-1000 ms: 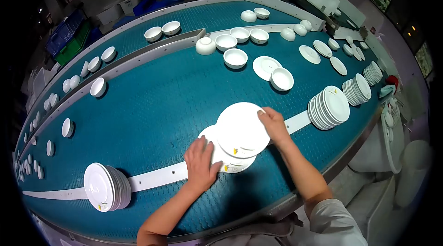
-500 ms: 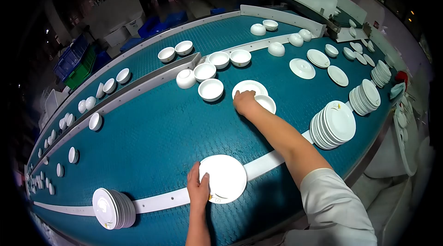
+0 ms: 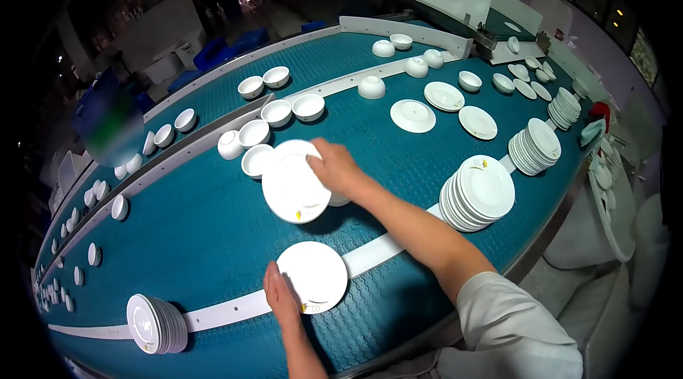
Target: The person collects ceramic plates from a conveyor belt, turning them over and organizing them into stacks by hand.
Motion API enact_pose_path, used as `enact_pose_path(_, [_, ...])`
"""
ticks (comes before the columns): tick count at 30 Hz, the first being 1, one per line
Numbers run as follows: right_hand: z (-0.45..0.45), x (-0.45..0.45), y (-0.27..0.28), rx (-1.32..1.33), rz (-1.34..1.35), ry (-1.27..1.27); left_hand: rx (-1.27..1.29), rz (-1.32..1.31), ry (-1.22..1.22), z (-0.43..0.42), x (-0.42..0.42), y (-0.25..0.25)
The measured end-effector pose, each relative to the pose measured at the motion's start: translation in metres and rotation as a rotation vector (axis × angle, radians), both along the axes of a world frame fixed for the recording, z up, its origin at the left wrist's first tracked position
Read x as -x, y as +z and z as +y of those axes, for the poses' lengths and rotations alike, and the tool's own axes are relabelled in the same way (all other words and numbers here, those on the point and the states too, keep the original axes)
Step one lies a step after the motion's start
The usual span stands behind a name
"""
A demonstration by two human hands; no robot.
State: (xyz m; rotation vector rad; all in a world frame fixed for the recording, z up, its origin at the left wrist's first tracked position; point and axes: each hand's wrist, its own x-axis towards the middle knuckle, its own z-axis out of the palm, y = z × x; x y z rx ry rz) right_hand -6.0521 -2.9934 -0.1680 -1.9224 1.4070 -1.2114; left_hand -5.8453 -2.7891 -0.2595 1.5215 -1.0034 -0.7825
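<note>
My right hand [image 3: 334,167] grips a white plate [image 3: 295,183] by its upper right rim. This plate is held up above the green belt, its yellow mark at the bottom edge. Part of a bowl [image 3: 339,200] shows behind it. My left hand [image 3: 282,296] is at the left rim of another white plate [image 3: 313,276], thumb by the rim and fingers along the outside. That plate lies across the pale strip; whether others lie beneath it is hidden. Several white bowls [image 3: 276,114] stand just beyond the raised plate, one partly covered by it.
A plate stack [image 3: 158,324] stands at the lower left, another [image 3: 485,187] to the right, with more behind it. Loose plates [image 3: 413,116] lie farther back. A metal divider [image 3: 242,112] and white rails [image 3: 398,32] border the belt [image 3: 192,237]. Bowls line the far left lane.
My right hand has lifted the plate off the belt and brought it left and nearer. My left hand stays at its plate. The view has shifted, so most things appear farther left.
</note>
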Motion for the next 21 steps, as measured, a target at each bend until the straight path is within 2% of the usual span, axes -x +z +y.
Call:
enact_pose_path(1, [0.023, -0.009, -0.019, -0.037, -0.099, 0.105, -0.007, 0.221, 0.030, -0.001, 0.004, 0.005])
enact_pose_path(2, [0.044, -0.016, -0.035, -0.120, -0.040, 0.179, -0.017, 0.443, 0.066, 0.001, 0.008, 0.012])
enact_pose_path(3, [0.061, -0.020, -0.044, -0.222, 0.005, 0.267, -0.038, 0.528, 0.041, 0.002, 0.010, 0.024])
enact_pose_path(5, [0.069, -0.002, -0.043, -0.103, 0.043, 0.307, -0.045, 0.407, 0.014, 0.000, 0.015, 0.013])
enact_pose_path(6, [0.058, 0.020, -0.033, -0.011, 0.079, 0.197, -0.028, 0.346, 0.041, 0.000, 0.016, 0.008])
enact_pose_path(7, [0.035, 0.044, -0.039, 0.148, 0.143, 0.073, -0.112, 0.179, 0.027, 0.000, 0.021, 0.008])
enact_pose_path(8, [0.015, 0.069, -0.033, 0.155, 0.244, -0.063, -0.075, 0.111, 0.069, 0.000, 0.018, -0.014])
enact_pose_path(9, [-0.013, 0.097, -0.035, 0.133, 0.381, -0.110, -0.037, -0.078, 0.072, -0.001, 0.024, -0.017])
enact_pose_path(10, [-0.051, 0.124, -0.061, 0.146, 0.569, -0.131, -0.008, -0.222, 0.079, -0.003, 0.021, -0.019])
enact_pose_path(11, [-0.090, 0.154, -0.082, -0.007, 0.763, -0.170, 0.055, -0.255, 0.048, -0.006, 0.021, -0.020])
enact_pose_path(12, [-0.148, 0.204, -0.133, -0.050, 1.004, -0.228, 0.068, -0.260, 0.031, -0.010, 0.026, -0.013])
enact_pose_path(13, [-0.161, 0.215, -0.124, -0.116, 1.047, -0.227, 0.099, -0.291, -0.003, -0.014, 0.026, -0.015])
enact_pose_path(14, [-0.210, 0.222, -0.153, -0.186, 1.130, -0.129, 0.114, -0.324, -0.002, -0.007, 0.013, -0.013])
enact_pose_path(15, [-0.227, 0.234, -0.166, -0.199, 0.943, -0.195, 0.101, -0.301, -0.014, -0.010, 0.014, -0.014])
enact_pose_path(16, [-0.239, 0.212, -0.167, -0.183, 0.975, -0.134, 0.091, -0.277, -0.024, -0.011, 0.005, -0.014])
enact_pose_path(20, [-0.239, 0.202, -0.167, -0.171, 1.126, 0.003, 0.060, -0.315, -0.049, -0.013, 0.004, -0.003])
enact_pose_path(21, [-0.247, 0.164, -0.169, -0.228, 1.179, 0.134, 0.037, -0.338, -0.002, -0.008, 0.001, 0.006])
